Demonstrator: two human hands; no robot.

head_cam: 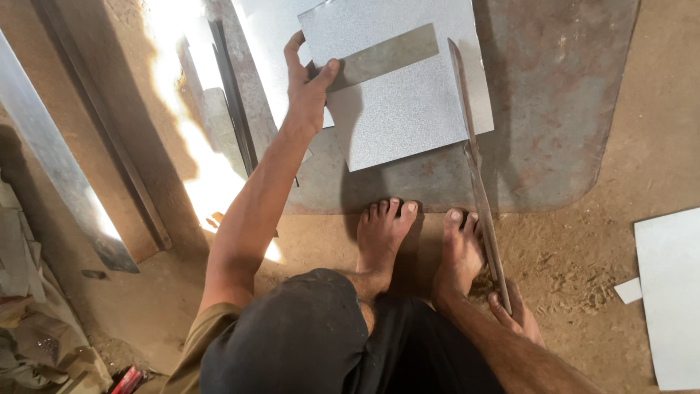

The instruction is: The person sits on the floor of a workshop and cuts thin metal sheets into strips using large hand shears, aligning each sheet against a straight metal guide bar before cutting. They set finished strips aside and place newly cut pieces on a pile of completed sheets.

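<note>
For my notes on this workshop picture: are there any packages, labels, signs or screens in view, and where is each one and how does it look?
None can be seen: no package, label, sign or screen.
Only plain things show: a grey metal sheet under the left hand, a long metal bar held by the right hand, and blank pale sheets on the dirt at the right.

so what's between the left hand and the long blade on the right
In the head view, the galvanized sheet spans it, left hand to blade.
</note>
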